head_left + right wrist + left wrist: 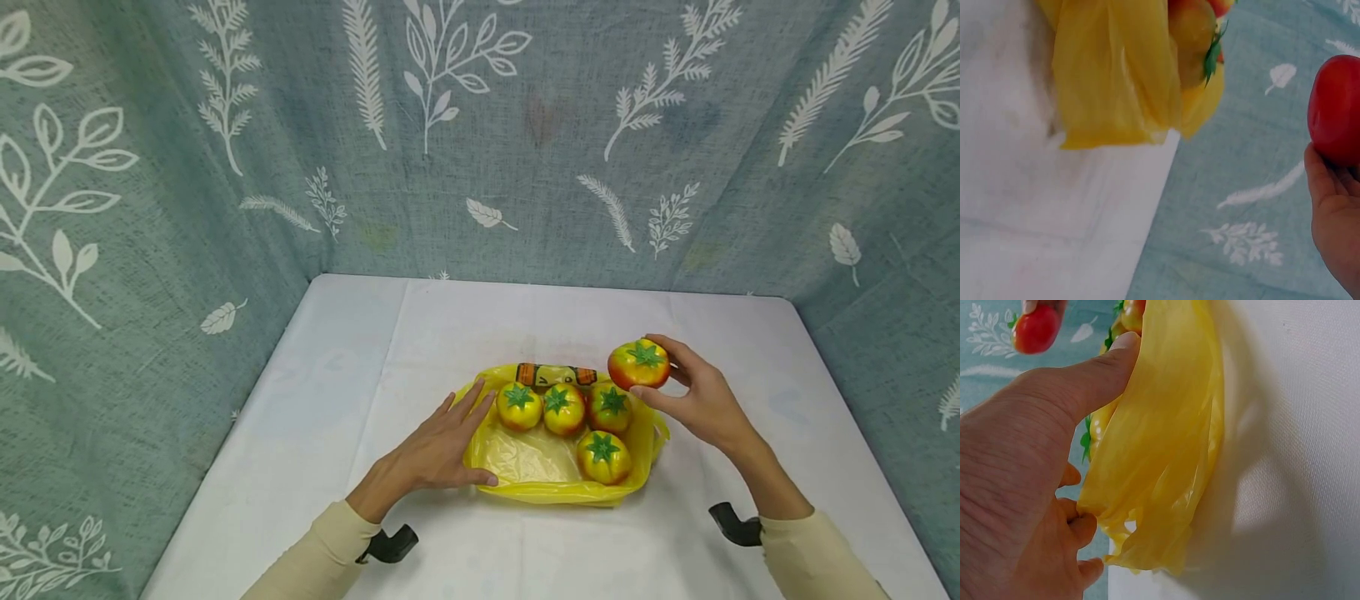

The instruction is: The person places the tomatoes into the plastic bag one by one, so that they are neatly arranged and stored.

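My right hand [701, 392] pinches a yellow-red tomato [639, 364] with a green star-shaped top, above the back right corner of a tray-like holder covered by a yellow plastic bag [517, 492]. In the right wrist view the red underside of this tomato [1338, 112] faces the camera. Several similar tomatoes sit on the yellow plastic: a row along the back, including one tomato [519, 406] at the left, and another tomato [603, 457] at the front right. At the holder's left end, my left hand [442, 446] rests against the bag with fingers spread, thumb touching its front rim.
A printed label [557, 375], orange and green with a face, shows at the holder's back edge. The white table [300, 467] surrounds the holder. Patterned teal curtains [525, 167] stand behind and at both sides. A dark wrist mount [392, 546] juts out below each hand.
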Motion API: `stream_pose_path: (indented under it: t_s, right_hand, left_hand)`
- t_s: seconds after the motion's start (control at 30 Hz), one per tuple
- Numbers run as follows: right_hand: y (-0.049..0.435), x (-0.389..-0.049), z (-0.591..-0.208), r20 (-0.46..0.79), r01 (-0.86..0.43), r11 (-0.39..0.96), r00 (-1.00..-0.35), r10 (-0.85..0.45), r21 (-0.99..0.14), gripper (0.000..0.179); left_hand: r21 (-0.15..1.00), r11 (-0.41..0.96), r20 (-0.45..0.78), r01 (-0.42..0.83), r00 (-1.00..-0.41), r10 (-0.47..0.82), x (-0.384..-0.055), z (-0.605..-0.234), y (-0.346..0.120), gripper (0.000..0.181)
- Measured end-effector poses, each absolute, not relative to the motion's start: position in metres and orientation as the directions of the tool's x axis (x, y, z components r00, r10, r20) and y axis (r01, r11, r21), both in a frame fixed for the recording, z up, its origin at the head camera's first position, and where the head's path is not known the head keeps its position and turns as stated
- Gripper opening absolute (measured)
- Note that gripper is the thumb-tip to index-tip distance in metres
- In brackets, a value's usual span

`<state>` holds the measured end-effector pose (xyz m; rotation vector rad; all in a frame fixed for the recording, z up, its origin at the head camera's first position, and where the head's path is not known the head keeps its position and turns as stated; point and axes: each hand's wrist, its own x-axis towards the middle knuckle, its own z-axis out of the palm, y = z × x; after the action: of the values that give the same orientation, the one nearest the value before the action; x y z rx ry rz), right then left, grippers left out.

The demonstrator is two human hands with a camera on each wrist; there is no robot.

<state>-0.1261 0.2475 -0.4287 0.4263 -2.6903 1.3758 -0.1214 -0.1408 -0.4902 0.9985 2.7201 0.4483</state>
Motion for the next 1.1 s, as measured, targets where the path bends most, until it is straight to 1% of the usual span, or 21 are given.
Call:
stream_pose_path:
  t_s: [0.37, 0.67, 1.1]
  right_hand:
    - [0.224, -0.113, -0.425, 0.211, -0.351, 0.516, -0.926, -0.312, -0.781, 0.072]
    - [0.208, -0.102, -0.425, 0.188, -0.367, 0.476, -0.905, -0.381, -0.799, 0.075]
    - [0.198, -0.099, -0.426, 0.186, -0.382, 0.429, -0.883, -0.431, -0.818, 0.074]
  left_hand:
    - [0.348, 0.729, -0.095, 0.59, -0.751, 0.653, -0.121, -0.491, -0.14, 0.119]
    - [0.354, 0.727, -0.094, 0.588, -0.751, 0.654, -0.121, -0.491, -0.141, 0.119]
    - [0.358, 0.713, -0.076, 0.603, -0.742, 0.666, -0.121, -0.49, -0.141, 0.118]
